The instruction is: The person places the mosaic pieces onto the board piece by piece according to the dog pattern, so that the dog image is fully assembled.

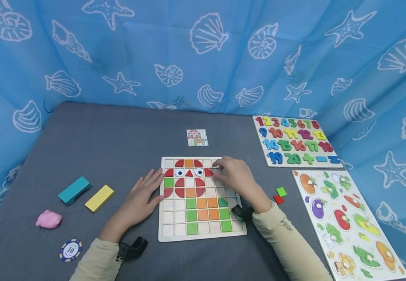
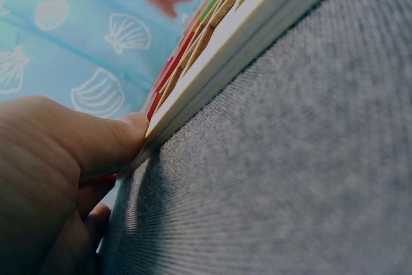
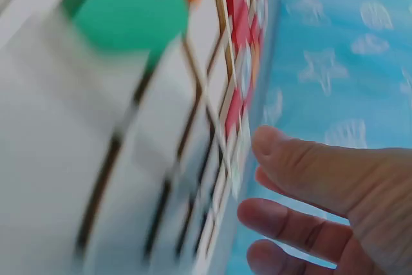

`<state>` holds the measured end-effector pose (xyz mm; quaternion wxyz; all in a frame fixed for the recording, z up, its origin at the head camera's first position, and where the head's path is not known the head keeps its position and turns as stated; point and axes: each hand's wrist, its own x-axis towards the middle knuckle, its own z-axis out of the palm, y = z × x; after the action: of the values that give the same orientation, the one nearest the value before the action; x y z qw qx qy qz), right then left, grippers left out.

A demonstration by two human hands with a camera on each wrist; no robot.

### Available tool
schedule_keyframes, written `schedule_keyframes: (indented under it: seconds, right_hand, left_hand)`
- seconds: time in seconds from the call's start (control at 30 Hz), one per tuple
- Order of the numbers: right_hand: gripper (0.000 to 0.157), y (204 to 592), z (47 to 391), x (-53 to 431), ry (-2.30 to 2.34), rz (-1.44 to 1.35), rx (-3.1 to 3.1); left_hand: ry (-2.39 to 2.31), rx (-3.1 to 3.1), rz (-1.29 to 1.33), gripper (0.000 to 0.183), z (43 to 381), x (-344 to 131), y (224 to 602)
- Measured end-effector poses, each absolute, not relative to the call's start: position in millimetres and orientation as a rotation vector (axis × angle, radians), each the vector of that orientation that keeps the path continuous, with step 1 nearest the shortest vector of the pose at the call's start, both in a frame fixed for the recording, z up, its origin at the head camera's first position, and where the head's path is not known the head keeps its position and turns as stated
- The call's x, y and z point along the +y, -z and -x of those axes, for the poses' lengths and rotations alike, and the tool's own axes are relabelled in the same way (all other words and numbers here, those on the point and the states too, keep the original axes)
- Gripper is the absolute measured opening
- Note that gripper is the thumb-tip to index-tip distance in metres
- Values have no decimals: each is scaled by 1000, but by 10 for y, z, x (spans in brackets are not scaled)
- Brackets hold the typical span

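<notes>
A wooden grid board (image 1: 203, 230) lies flat, holding square and curved tiles in red, orange, green and white, with two eye tiles among them. My left hand (image 1: 140, 205) rests at the board's left edge, fingers extended; in the left wrist view its thumb (image 2: 119, 134) touches the rim. Over the board's upper right is my right hand (image 1: 236, 175), beside a red tile (image 1: 208, 172). Its thumb (image 3: 302, 159) and fingers are loosely bent and apart in the right wrist view, with no piece visible between them. A pattern card (image 1: 197, 137) lies behind the board.
Green (image 1: 281, 191) and red (image 1: 279, 199) tiles lie right of the board. Farther right are a number puzzle (image 1: 295, 141) and a vegetable puzzle (image 1: 353, 230). A teal block (image 1: 74, 190), yellow block (image 1: 99, 198), pink pig (image 1: 49, 219) and poker chip (image 1: 71, 250) lie left.
</notes>
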<state>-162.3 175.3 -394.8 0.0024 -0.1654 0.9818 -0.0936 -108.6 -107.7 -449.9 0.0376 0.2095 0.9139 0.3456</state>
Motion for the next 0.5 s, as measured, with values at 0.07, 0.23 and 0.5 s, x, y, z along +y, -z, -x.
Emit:
schedule_keyframes:
  seconds: [0.07,0.23,0.5]
  right_hand:
    - [26,3929,1568,1946,296,461,3106]
    - [34,3911,1391,2571,195,221,3134]
    - [39,3884,1137,3236,171,-207,2903]
  left_hand:
    - [-1054,2806,-646,63,1083,-1079,4502]
    - [-1053,2811,-654,62,1080,-1081,4506]
    - [-1070,2832,-667,62,1075,-1090,4506]
